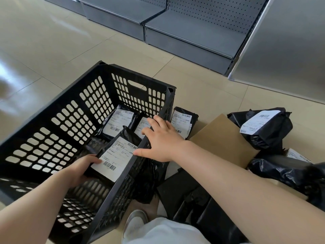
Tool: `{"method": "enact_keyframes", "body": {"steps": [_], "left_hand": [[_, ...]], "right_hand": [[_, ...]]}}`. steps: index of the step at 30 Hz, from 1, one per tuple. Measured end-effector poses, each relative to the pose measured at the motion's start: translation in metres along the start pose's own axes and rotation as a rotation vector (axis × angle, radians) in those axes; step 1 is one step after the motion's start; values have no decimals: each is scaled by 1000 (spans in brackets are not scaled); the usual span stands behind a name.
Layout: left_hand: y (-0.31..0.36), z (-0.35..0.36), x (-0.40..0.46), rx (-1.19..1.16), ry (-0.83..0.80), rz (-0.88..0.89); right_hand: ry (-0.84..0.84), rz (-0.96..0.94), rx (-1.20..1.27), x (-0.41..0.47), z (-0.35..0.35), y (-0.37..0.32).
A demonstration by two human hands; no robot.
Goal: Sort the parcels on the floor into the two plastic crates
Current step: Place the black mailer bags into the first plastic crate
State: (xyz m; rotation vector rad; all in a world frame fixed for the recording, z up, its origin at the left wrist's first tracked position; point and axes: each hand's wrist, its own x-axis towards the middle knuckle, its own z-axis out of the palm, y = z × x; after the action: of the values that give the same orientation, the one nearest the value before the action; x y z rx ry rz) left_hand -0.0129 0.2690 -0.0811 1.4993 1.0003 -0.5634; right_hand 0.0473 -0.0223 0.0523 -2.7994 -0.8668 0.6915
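Note:
A black perforated plastic crate (58,106) stands on the floor at the left. Inside it, my left hand (80,170) grips a black parcel with a white label (116,155) by its near end. Two more labelled black parcels lie deeper in the crate, one at the back (119,121) and one partly under my right hand (142,125). My right hand (161,140) rests with spread fingers on the crate's right rim and holds nothing. Outside the crate lie a labelled black parcel (182,120), a brown cardboard box (223,136) and a bulky black bag parcel (263,127). Only one crate is in view.
More black parcels (193,199) crowd the floor at the lower right, next to my shoe (135,222) and light trouser leg. Grey metal shelving (184,32) runs along the back and a metal panel (290,50) stands at the right. Beige tiled floor (44,41) stretches to the left.

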Motion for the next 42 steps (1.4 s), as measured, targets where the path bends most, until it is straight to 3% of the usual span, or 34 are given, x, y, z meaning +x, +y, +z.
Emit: {"method": "enact_keyframes", "body": {"steps": [5, 16, 23, 29, 34, 42], "left_hand": [[-10, 6, 6, 80, -3, -57], [-26, 33, 20, 569, 32, -20], [-27, 54, 21, 685, 171, 198], [-25, 77, 17, 800, 144, 289], [-28, 81, 25, 1042, 121, 250], [-21, 83, 42, 1237, 70, 173]], "right_hand": [[-1, 10, 35, 1, 1, -1], [-7, 4, 92, 2, 0, -1], [-3, 1, 110, 3, 1, -1], [-1, 3, 128, 2, 0, -1], [13, -5, 119, 3, 2, 0], [18, -7, 123, 4, 4, 1]]}}
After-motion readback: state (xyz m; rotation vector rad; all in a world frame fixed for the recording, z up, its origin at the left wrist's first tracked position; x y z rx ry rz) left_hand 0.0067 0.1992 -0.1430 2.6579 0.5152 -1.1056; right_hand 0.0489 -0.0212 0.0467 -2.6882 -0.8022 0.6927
